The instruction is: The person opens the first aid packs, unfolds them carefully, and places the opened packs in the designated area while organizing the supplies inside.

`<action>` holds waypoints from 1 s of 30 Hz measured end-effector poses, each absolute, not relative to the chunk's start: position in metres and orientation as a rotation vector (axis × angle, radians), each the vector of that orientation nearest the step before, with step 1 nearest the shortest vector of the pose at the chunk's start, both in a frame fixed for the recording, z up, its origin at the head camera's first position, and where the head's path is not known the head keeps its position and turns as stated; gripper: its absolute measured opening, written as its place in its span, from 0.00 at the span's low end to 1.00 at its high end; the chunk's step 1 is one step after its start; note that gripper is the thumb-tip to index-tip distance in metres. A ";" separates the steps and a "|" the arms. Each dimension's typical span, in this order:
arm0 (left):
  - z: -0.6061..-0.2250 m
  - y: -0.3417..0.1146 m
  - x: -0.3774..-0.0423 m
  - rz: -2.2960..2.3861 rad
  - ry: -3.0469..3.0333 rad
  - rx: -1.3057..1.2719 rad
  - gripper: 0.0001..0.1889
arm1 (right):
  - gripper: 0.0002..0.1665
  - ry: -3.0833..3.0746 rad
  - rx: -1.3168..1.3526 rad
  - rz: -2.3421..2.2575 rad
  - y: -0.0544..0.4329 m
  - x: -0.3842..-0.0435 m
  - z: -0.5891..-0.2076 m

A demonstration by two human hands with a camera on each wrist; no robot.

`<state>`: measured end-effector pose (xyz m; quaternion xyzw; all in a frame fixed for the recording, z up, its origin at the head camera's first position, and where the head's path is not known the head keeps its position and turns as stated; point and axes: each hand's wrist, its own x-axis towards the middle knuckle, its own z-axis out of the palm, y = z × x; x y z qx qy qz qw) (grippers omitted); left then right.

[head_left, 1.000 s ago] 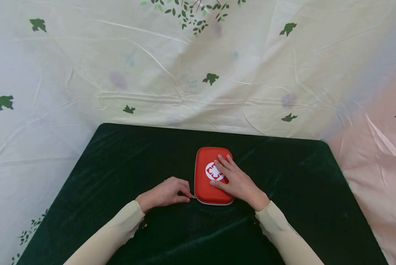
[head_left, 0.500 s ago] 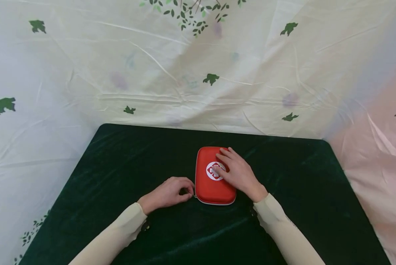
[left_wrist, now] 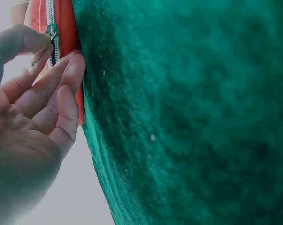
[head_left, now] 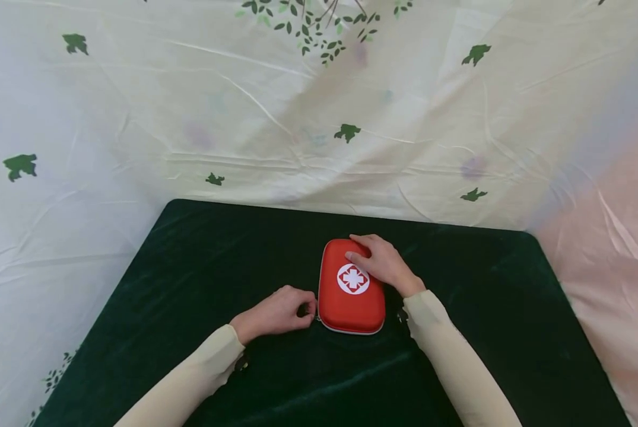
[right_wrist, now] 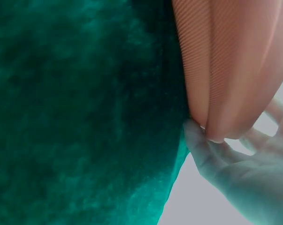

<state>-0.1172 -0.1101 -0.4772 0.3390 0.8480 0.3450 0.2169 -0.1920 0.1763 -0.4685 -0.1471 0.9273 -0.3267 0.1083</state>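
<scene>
A red first-aid case (head_left: 351,308) with a white cross emblem (head_left: 353,279) lies on the dark green cloth, its long side pointing away from me. My left hand (head_left: 278,311) is at its near left corner, thumb and forefinger pinching the zipper pull. In the left wrist view the zipper slider (left_wrist: 52,32) sits on silver teeth, with a short dark gap just below it. My right hand (head_left: 383,261) grips the far right corner, thumb on the lid and fingers bent over the far end. The right wrist view shows fingertips (right_wrist: 195,133) at the end of the case (right_wrist: 225,65).
Dark green velvety cloth (head_left: 217,255) covers the table. Behind it hangs a pale curtain (head_left: 276,118) with green bird and leaf prints, continuing down both sides, pinkish on the right. Cream sleeves (head_left: 190,379) cover both forearms.
My right hand has slid from lying across the lid and emblem to the far right corner, its fingers now bent over the edge. My left hand stays at the zipper pull.
</scene>
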 end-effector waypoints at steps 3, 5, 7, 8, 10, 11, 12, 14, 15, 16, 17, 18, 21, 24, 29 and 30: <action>-0.478 -0.111 -0.120 0.969 2.350 0.939 0.07 | 0.38 2.726 -0.416 -0.981 0.181 -0.193 -0.467; -0.479 -0.113 -0.123 0.987 2.362 0.940 0.07 | 0.37 2.727 -0.411 -0.994 0.185 -0.193 -0.465; -0.476 -0.115 -0.125 0.999 2.394 0.935 0.07 | 0.37 2.732 -0.409 -1.009 0.190 -0.192 -0.462; -0.476 -0.117 -0.127 1.018 2.408 0.930 0.06 | 0.36 2.735 -0.405 -1.017 0.193 -0.191 -0.460; -0.476 -0.120 -0.130 1.064 2.437 0.916 0.06 | 0.36 2.749 -0.406 -1.030 0.197 -0.190 -0.458; -0.476 -0.121 -0.131 1.088 2.451 0.911 0.06 | 0.36 2.755 -0.406 -1.041 0.199 -0.190 -0.457; -0.475 -0.122 -0.133 1.111 2.458 0.900 0.06 | 0.35 2.760 -0.404 -1.053 0.201 -0.189 -0.457; -0.475 -0.124 -0.136 1.153 2.463 0.865 0.06 | 0.35 2.768 -0.401 -1.082 0.205 -0.187 -0.456; -0.474 -0.124 -0.137 1.171 2.464 0.844 0.06 | 0.35 2.770 -0.395 -1.095 0.207 -0.185 -0.456; -0.474 -0.125 -0.139 1.189 2.466 0.819 0.06 | 0.35 2.771 -0.385 -1.108 0.209 -0.184 -0.456; -0.475 -0.125 -0.140 1.207 2.470 0.795 0.06 | 0.35 2.769 -0.372 -1.125 0.211 -0.182 -0.455; -0.475 -0.126 -0.142 1.227 2.475 0.758 0.06 | 0.35 2.767 -0.360 -1.139 0.212 -0.181 -0.456; -0.477 -0.128 -0.147 1.305 2.502 0.650 0.07 | 0.35 2.763 -0.333 -1.171 0.217 -0.177 -0.457; -0.478 -0.129 -0.153 1.386 2.517 0.565 0.07 | 0.35 2.761 -0.303 -1.201 0.221 -0.174 -0.459; -0.478 -0.128 -0.163 1.497 2.517 0.511 0.04 | 0.37 2.737 -0.229 -1.228 0.226 -0.167 -0.460; -0.478 -0.127 -0.165 1.517 2.512 0.496 0.03 | 0.38 2.731 -0.210 -1.230 0.227 -0.166 -0.461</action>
